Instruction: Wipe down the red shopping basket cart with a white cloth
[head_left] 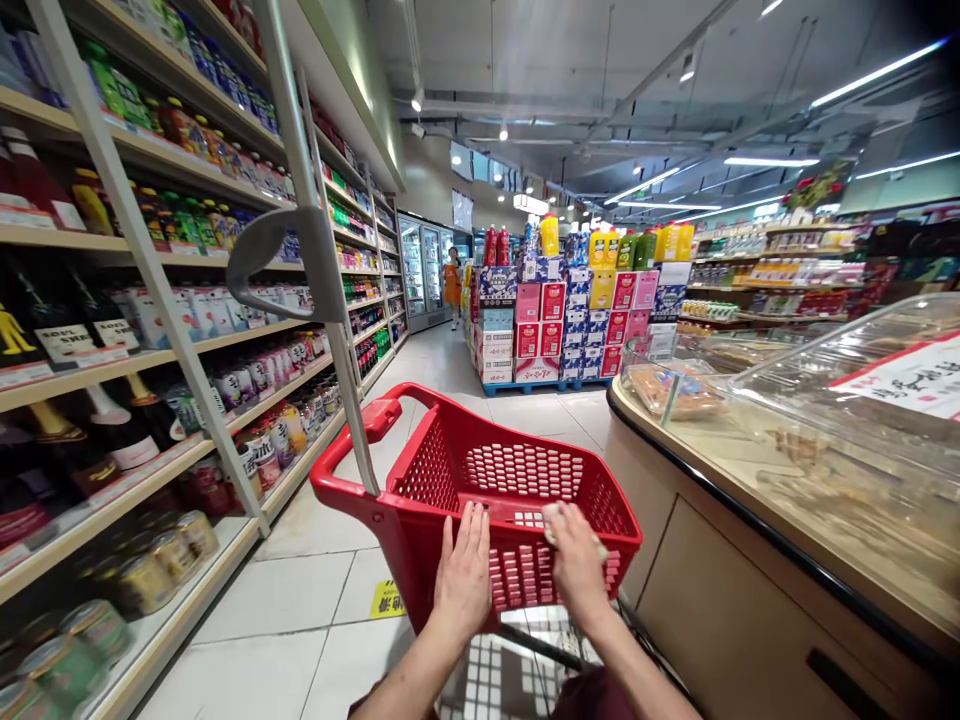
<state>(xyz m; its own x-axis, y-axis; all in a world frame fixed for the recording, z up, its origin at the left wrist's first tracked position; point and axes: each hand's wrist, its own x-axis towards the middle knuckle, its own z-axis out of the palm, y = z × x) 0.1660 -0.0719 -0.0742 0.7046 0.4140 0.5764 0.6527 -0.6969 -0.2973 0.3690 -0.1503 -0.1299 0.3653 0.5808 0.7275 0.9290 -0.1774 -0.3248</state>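
Note:
A red plastic shopping cart [420, 550] with perforated basket walls stands right in front of me, its side turned towards me. My left hand [463, 570] lies flat on the near rim of the basket, fingers stretched out and holding nothing. Further right along the same rim, my right hand [579, 562] presses down with its fingers over a crumpled whitish cloth [553, 516]. Only the cloth's edges show past the fingers. From the cart's handle end rises a grey metal pole with a grey plastic loop [281, 262] on it.
Shelves [172, 350] of bottles and cans line the left. A food counter [750, 560] with clear covers stands close on the right. Stacked drink cartons [540, 330] on blue pallets are ahead. A person in orange [451, 285] is far down the tiled aisle.

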